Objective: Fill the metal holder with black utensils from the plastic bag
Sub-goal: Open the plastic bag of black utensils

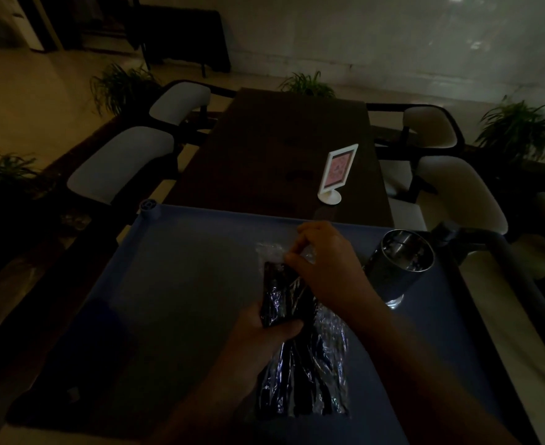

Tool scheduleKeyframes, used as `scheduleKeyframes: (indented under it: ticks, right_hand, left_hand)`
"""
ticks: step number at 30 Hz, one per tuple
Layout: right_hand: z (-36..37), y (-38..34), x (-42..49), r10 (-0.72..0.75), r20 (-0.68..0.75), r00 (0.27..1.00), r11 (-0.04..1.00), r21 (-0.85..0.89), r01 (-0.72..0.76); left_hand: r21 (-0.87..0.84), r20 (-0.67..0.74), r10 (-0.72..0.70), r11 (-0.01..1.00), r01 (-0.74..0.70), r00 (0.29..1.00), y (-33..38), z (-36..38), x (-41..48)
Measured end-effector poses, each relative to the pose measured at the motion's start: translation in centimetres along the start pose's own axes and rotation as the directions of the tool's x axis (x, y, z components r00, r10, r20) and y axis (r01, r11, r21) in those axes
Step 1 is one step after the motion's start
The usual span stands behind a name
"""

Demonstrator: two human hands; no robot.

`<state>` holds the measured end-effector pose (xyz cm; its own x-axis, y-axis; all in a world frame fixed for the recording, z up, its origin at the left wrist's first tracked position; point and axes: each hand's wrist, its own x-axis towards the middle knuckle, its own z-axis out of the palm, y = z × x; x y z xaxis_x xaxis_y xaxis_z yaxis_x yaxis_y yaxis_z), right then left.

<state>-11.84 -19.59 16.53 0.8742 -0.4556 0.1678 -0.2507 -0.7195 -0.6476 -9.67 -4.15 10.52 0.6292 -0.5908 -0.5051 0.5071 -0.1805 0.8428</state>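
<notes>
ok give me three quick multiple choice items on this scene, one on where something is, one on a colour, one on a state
1. Where does the metal holder stand?
A. on the blue surface, to the right of the hands
B. on the dark table beside the sign
C. on a chair

2. What colour is the frame of the small sign stand?
A. red
B. white
C. green

3. What is the state of the black utensils?
A. already standing in the holder
B. spread loose on the floor
C. in the plastic bag, which both hands hold

Answers: 1 A, the holder rests on the blue surface at its right edge. 2 B, the frame and its round base are white. 3 C, the left hand has a grip on the plastic bag and the right hand works at its top, while no utensils stick out of the holder.
</notes>
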Motion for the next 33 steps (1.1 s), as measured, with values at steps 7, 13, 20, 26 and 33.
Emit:
scheduleKeyframes:
  ticks: [7, 13, 20, 26, 33]
  right_hand:
    - [-0.3, 0.3, 0.7, 0.037, 0.009, 0.999, 0.997, 0.067, -0.037]
    - [-0.8, 0.9, 0.9, 0.042, -0.024, 0.999, 0.997, 0.061, -0.041]
    - [-1.1, 1.9, 1.6, 0.057, -0.019, 0.998, 0.995, 0.078, -0.055]
    - [-1.9, 1.9, 2.0, 0.006, 0.044, 0.999, 0.997, 0.072, -0.01]
    - [-2.4, 1.8, 2.6, -0.003, 0.055, 0.998, 0.999, 0.045, 0.001]
  left_hand:
    - [-0.036, 0.0, -0.018, 0.999, 0.018, 1.0, 0.1, 0.1, -0.2]
    - [-0.023, -0.017, -0.052, 0.998, 0.052, 0.998, -0.3, 0.3, -0.2]
    - [-0.016, 0.014, -0.03, 0.999, 0.031, 0.999, -0.6, 0.2, 0.1]
    - [0.009, 0.022, 0.011, 1.0, -0.011, 1.0, -0.5, 0.2, -0.1]
    - [0.001, 0.032, -0.03, 1.0, 0.03, 0.999, -0.8, -0.1, -0.1]
